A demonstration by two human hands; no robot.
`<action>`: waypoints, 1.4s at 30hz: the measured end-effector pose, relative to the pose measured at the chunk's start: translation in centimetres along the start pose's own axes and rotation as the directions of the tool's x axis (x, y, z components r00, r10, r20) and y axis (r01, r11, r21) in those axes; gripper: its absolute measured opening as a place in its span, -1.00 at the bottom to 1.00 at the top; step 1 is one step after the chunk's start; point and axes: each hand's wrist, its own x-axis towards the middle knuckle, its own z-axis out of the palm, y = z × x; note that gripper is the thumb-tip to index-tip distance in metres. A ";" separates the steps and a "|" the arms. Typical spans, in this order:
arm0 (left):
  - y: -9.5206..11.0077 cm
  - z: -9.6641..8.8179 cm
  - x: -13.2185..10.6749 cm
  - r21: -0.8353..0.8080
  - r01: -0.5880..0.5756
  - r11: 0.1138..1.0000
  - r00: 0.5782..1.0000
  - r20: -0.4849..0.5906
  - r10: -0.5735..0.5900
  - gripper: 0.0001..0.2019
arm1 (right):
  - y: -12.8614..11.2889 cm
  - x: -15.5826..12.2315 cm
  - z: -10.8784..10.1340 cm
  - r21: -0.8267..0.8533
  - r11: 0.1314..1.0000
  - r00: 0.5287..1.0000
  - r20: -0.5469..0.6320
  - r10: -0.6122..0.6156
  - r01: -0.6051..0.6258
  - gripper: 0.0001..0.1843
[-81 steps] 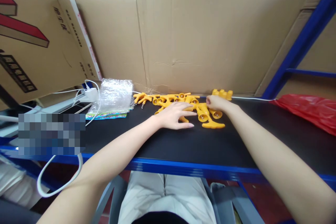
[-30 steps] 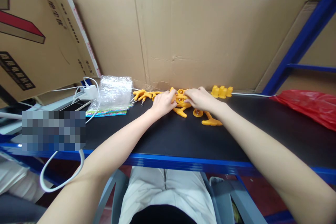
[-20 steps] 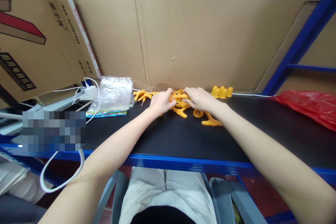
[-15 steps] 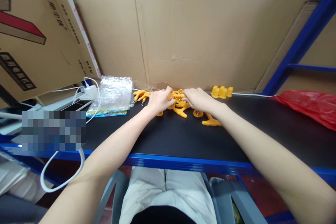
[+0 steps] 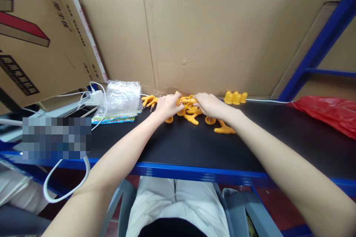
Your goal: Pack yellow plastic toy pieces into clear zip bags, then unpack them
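Note:
A heap of yellow plastic parts (image 5: 191, 113) lies at the back of the black shelf top (image 5: 194, 144), close to the cardboard wall. My left hand (image 5: 166, 106) is curled on the heap's left side, its fingers closed on some of the yellow pieces. From the right, my right hand (image 5: 209, 104) grips pieces of the same heap, and the fingertips of both hands meet over it. One foot-shaped yellow part (image 5: 224, 129) lies loose in front of my right wrist. More yellow claw-like parts (image 5: 148, 100) lie left of my left hand.
A row of small yellow caps (image 5: 235, 97) stands against the cardboard wall (image 5: 211, 33). Clear plastic bags (image 5: 120, 100) on colourful paper lie at the left, beside a white charger and cable (image 5: 96, 98). A red bag (image 5: 328, 113) lies at the right.
Both hands moved from lying spread over the scattered parts to the back of the shelf and closed on them, bunching the pieces together. In the last second they barely shifted.

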 end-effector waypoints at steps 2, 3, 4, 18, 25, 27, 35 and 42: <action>0.1 0.0 0.0 0.010 0.011 1.000 1.000 0.010 -0.011 -0.70 | 0.1 0.0 -0.2 -0.008 1.000 1.000 -0.017 -0.006 0.006 -0.79; 0.1 0.0 0.0 0.016 0.020 1.000 1.000 0.014 -0.020 -0.69 | 0.1 0.0 -0.4 -0.010 1.000 0.999 -0.042 -0.013 0.012 -0.81; 0.2 0.0 0.0 0.020 0.028 0.999 0.999 0.016 -0.028 -0.69 | 0.2 0.0 -0.6 -0.009 1.000 0.997 -0.073 -0.020 0.019 -0.82; 0.2 -0.1 -0.1 0.032 0.032 0.999 0.999 0.034 -0.033 -0.67 | -0.3 -0.1 -1.0 -0.054 0.999 0.997 -0.072 0.000 -0.004 -0.74; 0.3 0.0 -0.1 0.013 0.023 1.000 0.999 0.030 -0.023 -0.66 | 0.1 -0.2 -1.3 -0.105 0.994 0.987 -0.156 -0.041 0.025 -0.85; 0.3 -0.1 0.0 0.009 0.023 1.000 0.999 0.029 -0.023 -0.65 | 0.1 -0.2 -1.4 -0.113 0.993 0.981 -0.191 -0.044 0.023 -0.87; 0.2 -0.1 0.1 0.023 0.037 0.999 0.999 0.039 -0.038 -0.66 | 0.3 0.0 -1.1 -0.069 0.997 0.978 -0.204 -0.038 0.024 -0.81; -0.1 0.3 0.1 0.026 0.018 1.000 0.999 0.032 -0.019 -0.66 | 0.3 0.0 -0.8 -0.036 0.998 0.989 -0.134 -0.056 0.052 -0.76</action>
